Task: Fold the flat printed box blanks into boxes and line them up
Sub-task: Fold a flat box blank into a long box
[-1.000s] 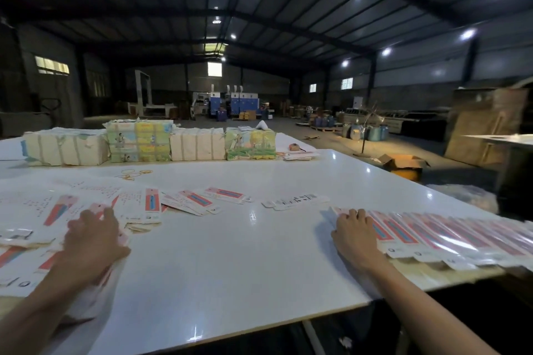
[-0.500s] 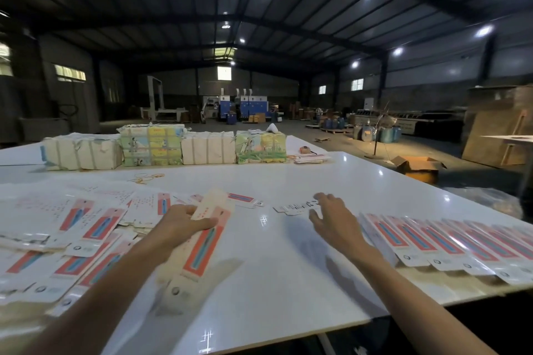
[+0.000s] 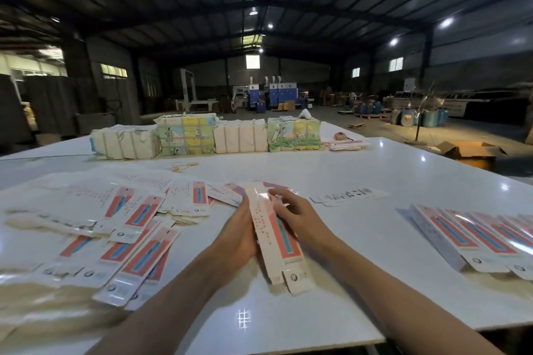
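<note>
Red-and-blue-striped white box blank [image 3: 274, 242]

Both bare forearms stretch forward from the bottom edge and meet at centre. The left hand [image 3: 238, 239] grips the long box blank [image 3: 274, 242] from its left side (fingertips hidden beneath it). The right hand [image 3: 301, 219] curls its fingers [image 3: 281, 196] over the upper right edge.

Tabletop [image 3: 375, 176]: flat blanks [image 3: 138, 228] spread at left, folded boxes [image 3: 476, 239] in a row at right — well apart. Between them, one box blank [image 3: 274, 242] is held between left hand [image 3: 239, 236] and right hand [image 3: 300, 219]; four bundles [image 3: 207, 135] line the far edge behind.
</note>
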`<state>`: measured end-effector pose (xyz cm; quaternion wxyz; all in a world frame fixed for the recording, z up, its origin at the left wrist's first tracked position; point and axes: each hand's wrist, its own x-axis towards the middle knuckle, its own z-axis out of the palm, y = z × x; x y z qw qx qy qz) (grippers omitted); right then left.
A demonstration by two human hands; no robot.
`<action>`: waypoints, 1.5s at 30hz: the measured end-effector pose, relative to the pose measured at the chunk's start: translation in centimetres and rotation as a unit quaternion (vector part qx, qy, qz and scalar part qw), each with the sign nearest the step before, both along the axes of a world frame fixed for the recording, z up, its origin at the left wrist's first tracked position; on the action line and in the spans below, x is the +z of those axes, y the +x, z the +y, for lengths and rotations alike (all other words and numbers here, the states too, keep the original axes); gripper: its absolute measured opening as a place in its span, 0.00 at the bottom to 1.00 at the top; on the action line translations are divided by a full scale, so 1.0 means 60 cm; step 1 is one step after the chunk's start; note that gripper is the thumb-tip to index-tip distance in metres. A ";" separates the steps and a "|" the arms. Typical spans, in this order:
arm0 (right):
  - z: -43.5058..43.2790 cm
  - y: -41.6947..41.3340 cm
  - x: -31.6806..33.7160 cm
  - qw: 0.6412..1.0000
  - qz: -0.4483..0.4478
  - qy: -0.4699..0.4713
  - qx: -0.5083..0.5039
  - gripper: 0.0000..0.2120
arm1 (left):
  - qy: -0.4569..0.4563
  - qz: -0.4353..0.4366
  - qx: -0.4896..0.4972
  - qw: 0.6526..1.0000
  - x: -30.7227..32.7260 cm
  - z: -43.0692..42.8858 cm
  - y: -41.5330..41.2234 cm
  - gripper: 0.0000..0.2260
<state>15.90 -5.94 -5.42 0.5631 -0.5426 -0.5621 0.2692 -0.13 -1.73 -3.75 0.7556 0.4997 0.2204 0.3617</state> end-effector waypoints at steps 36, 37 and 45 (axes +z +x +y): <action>-0.023 0.053 0.041 0.990 0.048 -0.071 0.116 0.16 | 0.041 0.055 -0.223 0.972 -0.035 0.043 -0.014 0.29; -0.024 0.052 0.043 0.988 0.063 -0.071 0.120 0.17 | 0.030 0.044 -0.234 0.971 -0.038 0.046 -0.012 0.29; -0.024 0.038 0.041 0.963 0.196 -0.016 0.186 0.21 | 0.022 0.017 -0.213 0.977 -0.043 0.040 0.011 0.25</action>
